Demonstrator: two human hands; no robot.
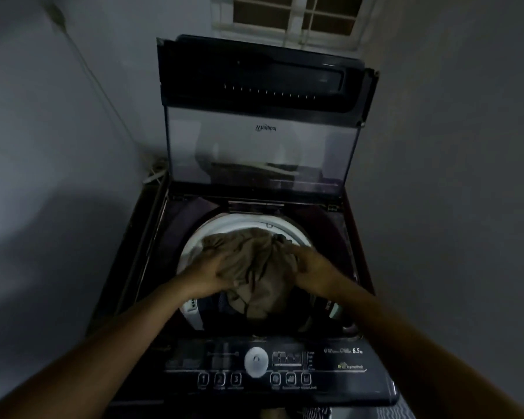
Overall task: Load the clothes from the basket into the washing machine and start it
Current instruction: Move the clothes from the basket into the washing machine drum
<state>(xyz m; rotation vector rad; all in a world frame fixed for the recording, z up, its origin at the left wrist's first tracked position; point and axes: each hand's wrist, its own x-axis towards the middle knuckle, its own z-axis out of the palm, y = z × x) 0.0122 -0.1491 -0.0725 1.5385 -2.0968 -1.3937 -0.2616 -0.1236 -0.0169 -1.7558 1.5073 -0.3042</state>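
A top-loading washing machine (152,261) stands in front of me with its glass lid (260,146) raised upright. A bunched tan-brown garment (251,252) hangs over the round white drum opening (191,246). My left hand (208,275) grips the garment's left side. My right hand (312,269) holds its right side, fingers pressed into the cloth. A darker piece of cloth (221,302) shows inside the drum below. The control panel (330,376) with a white dial (256,359) and a row of buttons faces me at the front edge. The basket is out of view.
Grey walls close in on both sides of the machine. A window (291,19) sits above the lid. A cable (103,92) runs down the left wall to a plug near the machine's back left corner. Striped fabric (315,413) shows at the bottom edge.
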